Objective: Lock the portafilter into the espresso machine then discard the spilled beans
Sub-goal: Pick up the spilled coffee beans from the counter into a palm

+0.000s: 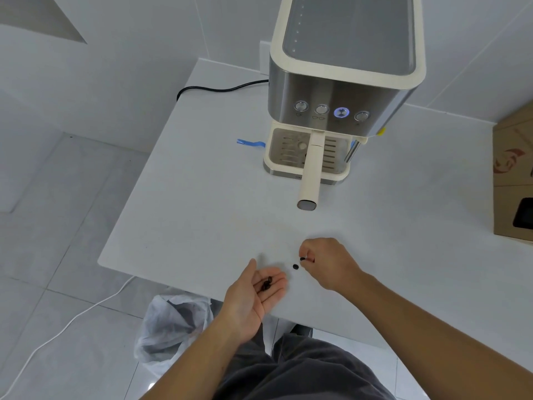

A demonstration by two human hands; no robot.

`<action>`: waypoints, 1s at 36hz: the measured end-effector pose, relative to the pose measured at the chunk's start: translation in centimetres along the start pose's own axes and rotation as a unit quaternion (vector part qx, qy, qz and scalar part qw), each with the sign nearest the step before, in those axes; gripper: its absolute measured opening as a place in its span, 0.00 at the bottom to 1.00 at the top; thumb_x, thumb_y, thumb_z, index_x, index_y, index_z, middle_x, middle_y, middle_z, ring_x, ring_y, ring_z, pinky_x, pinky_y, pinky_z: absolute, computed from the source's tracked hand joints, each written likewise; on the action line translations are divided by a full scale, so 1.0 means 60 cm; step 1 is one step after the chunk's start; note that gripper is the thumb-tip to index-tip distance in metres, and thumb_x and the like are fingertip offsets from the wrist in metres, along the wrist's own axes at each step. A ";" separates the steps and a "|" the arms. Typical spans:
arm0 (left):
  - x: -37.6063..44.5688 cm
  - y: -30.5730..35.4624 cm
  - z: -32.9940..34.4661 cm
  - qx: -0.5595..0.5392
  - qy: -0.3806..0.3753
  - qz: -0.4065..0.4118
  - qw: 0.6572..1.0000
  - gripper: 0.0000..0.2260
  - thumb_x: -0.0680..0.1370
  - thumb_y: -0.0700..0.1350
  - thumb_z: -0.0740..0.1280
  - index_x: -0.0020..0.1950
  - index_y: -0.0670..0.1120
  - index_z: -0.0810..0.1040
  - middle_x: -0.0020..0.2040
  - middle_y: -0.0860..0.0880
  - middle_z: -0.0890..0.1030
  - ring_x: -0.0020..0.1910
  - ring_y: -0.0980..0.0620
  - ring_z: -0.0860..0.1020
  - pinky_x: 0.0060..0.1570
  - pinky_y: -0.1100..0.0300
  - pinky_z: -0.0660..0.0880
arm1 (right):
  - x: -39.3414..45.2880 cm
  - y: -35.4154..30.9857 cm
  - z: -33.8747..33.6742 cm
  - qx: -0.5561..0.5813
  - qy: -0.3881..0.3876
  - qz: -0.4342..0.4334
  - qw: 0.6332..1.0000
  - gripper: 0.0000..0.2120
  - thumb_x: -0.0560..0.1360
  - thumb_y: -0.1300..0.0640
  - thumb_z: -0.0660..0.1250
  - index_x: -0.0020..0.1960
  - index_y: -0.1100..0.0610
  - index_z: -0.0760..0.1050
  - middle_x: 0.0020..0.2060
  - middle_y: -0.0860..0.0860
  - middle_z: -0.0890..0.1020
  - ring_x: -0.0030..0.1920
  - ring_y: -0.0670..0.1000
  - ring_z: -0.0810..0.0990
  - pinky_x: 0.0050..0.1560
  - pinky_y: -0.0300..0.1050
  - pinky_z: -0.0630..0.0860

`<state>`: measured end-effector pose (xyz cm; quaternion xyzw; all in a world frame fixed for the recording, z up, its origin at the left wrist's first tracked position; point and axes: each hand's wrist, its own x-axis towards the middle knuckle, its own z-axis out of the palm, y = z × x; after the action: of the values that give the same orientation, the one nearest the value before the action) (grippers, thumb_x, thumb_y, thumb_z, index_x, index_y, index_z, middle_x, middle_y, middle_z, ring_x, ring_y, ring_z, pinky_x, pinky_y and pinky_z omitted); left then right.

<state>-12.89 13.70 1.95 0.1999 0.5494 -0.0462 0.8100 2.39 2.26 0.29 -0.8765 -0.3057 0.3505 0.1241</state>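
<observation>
White countertop [202, 197], espresso machine [331, 111] at back, loose bean [295, 266] near front, cardboard box [513, 180] at right edge

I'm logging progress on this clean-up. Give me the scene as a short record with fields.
portafilter: its handle sticks out from the espresso machine, seemingly mounted
left hand: palm up, cupping several beans
right hand: fingers pinching one bean
table: one loose bean left between the hands
bin bag: on the floor, below the table's near edge
</observation>
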 end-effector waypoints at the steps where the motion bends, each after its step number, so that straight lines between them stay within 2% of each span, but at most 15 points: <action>1: 0.000 0.001 0.000 -0.001 0.000 0.001 1.000 0.23 0.82 0.53 0.60 0.54 0.33 0.81 0.51 0.36 0.85 0.50 0.42 0.85 0.50 0.51 0.80 | 0.001 -0.001 -0.001 -0.005 -0.003 -0.002 1.000 0.05 0.76 0.58 0.64 0.46 0.54 0.79 0.41 0.49 0.80 0.43 0.53 0.80 0.44 0.48 0.80; 5: 0.001 0.005 -0.001 -0.003 0.002 0.003 1.000 0.23 0.82 0.53 0.60 0.54 0.34 0.81 0.51 0.36 0.85 0.50 0.42 0.85 0.49 0.52 0.81 | 0.002 -0.002 -0.005 -0.014 -0.016 -0.009 1.000 0.06 0.76 0.59 0.64 0.42 0.53 0.77 0.38 0.47 0.77 0.41 0.53 0.80 0.42 0.47 0.78; 10: 0.000 0.008 -0.001 -0.002 0.002 0.002 1.000 0.23 0.82 0.54 0.59 0.54 0.34 0.81 0.51 0.37 0.85 0.49 0.43 0.85 0.46 0.53 0.82 | -0.012 -0.008 -0.012 0.057 -0.024 -0.015 0.998 0.03 0.74 0.59 0.67 0.42 0.54 0.79 0.40 0.49 0.82 0.41 0.51 0.81 0.44 0.46 0.80; 12: 0.000 0.010 0.000 0.000 -0.001 0.003 1.000 0.24 0.82 0.54 0.59 0.54 0.34 0.81 0.51 0.37 0.85 0.49 0.43 0.85 0.48 0.52 0.82 | -0.021 -0.018 -0.013 0.090 -0.017 -0.024 0.995 0.03 0.73 0.59 0.69 0.41 0.53 0.78 0.38 0.48 0.82 0.38 0.46 0.80 0.40 0.40 0.78; 15: -0.001 0.012 0.003 0.003 -0.007 0.004 1.000 0.24 0.82 0.54 0.59 0.54 0.34 0.81 0.51 0.37 0.85 0.50 0.43 0.85 0.52 0.51 0.80 | -0.036 -0.038 -0.011 0.124 -0.016 -0.044 0.991 0.02 0.74 0.59 0.69 0.43 0.54 0.80 0.37 0.44 0.80 0.32 0.39 0.76 0.35 0.29 0.71; 19: -0.006 0.013 0.009 0.014 -0.041 0.007 0.999 0.26 0.83 0.55 0.55 0.58 0.33 0.80 0.56 0.37 0.84 0.57 0.43 0.82 0.62 0.50 0.75 | -0.046 -0.062 -0.003 0.160 -0.018 -0.065 0.985 0.04 0.73 0.59 0.69 0.47 0.56 0.81 0.38 0.46 0.81 0.33 0.39 0.76 0.37 0.34 0.72; 21: -0.008 0.015 0.011 0.014 -0.053 0.010 0.998 0.26 0.84 0.54 0.54 0.58 0.33 0.80 0.55 0.37 0.84 0.57 0.43 0.83 0.64 0.50 0.74 | -0.047 -0.070 0.000 0.166 -0.022 -0.072 0.983 0.04 0.73 0.59 0.69 0.47 0.55 0.81 0.37 0.45 0.80 0.33 0.38 0.76 0.37 0.34 0.72; 24: -0.007 0.018 0.013 0.013 -0.053 0.013 0.998 0.26 0.84 0.54 0.54 0.58 0.33 0.80 0.54 0.37 0.84 0.55 0.44 0.83 0.61 0.51 0.75 | -0.047 -0.078 0.002 0.169 -0.037 -0.082 0.982 0.06 0.74 0.59 0.69 0.50 0.54 0.82 0.39 0.42 0.80 0.37 0.38 0.78 0.41 0.31 0.73; 27: -0.007 0.020 0.012 0.013 -0.053 0.010 0.998 0.26 0.83 0.54 0.55 0.58 0.33 0.80 0.55 0.37 0.84 0.56 0.44 0.83 0.62 0.50 0.75 | -0.046 -0.074 -0.003 0.174 -0.029 -0.082 0.981 0.07 0.73 0.58 0.70 0.51 0.53 0.82 0.43 0.45 0.84 0.42 0.42 0.82 0.46 0.35 0.78; 30: -0.005 0.022 0.007 0.012 -0.036 0.005 0.999 0.25 0.83 0.55 0.57 0.57 0.34 0.81 0.53 0.37 0.85 0.53 0.43 0.84 0.58 0.50 0.78 | -0.040 -0.056 -0.012 0.177 0.002 -0.059 0.982 0.06 0.73 0.59 0.71 0.49 0.54 0.82 0.42 0.46 0.83 0.39 0.40 0.80 0.44 0.35 0.77; 33: -0.002 0.022 0.001 0.008 -0.019 0.003 1.000 0.24 0.82 0.55 0.59 0.55 0.34 0.81 0.49 0.37 0.86 0.49 0.43 0.85 0.53 0.51 0.79 | -0.035 -0.030 -0.023 0.189 0.018 -0.001 0.982 0.06 0.72 0.60 0.71 0.49 0.53 0.82 0.42 0.46 0.82 0.40 0.43 0.81 0.45 0.40 0.80; 36: -0.001 0.026 -0.005 0.007 -0.012 0.003 1.000 0.24 0.82 0.55 0.59 0.54 0.34 0.81 0.49 0.37 0.86 0.50 0.43 0.85 0.53 0.51 0.79 | -0.032 -0.005 -0.027 0.180 0.024 0.029 0.983 0.06 0.72 0.60 0.70 0.48 0.52 0.82 0.42 0.47 0.83 0.40 0.44 0.81 0.44 0.42 0.81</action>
<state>-12.74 15.22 2.34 0.2069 0.5383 -0.0499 0.8154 2.25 1.29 2.64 -0.8565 -0.2095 0.3818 0.2770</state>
